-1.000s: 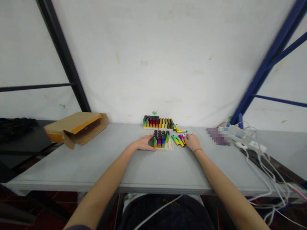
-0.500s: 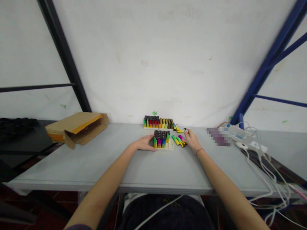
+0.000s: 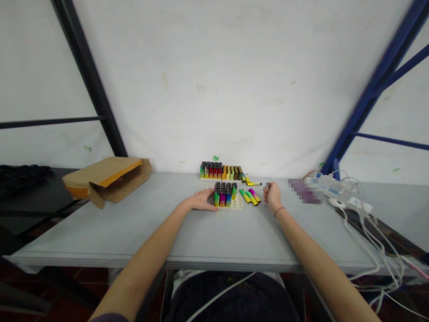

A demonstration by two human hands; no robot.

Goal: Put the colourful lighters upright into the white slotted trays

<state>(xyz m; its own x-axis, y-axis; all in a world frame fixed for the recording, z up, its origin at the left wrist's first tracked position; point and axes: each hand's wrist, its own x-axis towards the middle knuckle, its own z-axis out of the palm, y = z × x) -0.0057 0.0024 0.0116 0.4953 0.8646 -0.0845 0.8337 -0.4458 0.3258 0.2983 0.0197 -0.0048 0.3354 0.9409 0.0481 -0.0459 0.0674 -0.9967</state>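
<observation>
My left hand (image 3: 203, 199) lies flat on the grey table (image 3: 201, 232), fingers stretched against the left side of a white tray (image 3: 237, 205) holding several upright coloured lighters (image 3: 224, 194). My right hand (image 3: 273, 193) is raised a little right of the tray, fingers closed round a lighter (image 3: 267, 184) whose metal top shows above them. Three loose lighters (image 3: 250, 196) lie on the table between the tray and my right hand. A second tray of lighters (image 3: 221, 171) stands behind, by the wall.
A torn cardboard box (image 3: 107, 179) lies at the left back of the table. White power strips and tangled cables (image 3: 348, 197) crowd the right side. A black frame post (image 3: 90, 85) and a blue one (image 3: 372, 89) rise at either side.
My right hand picked one lighter from the loose pile, lifted it and drew it to the right. My left hand stayed on the tray.
</observation>
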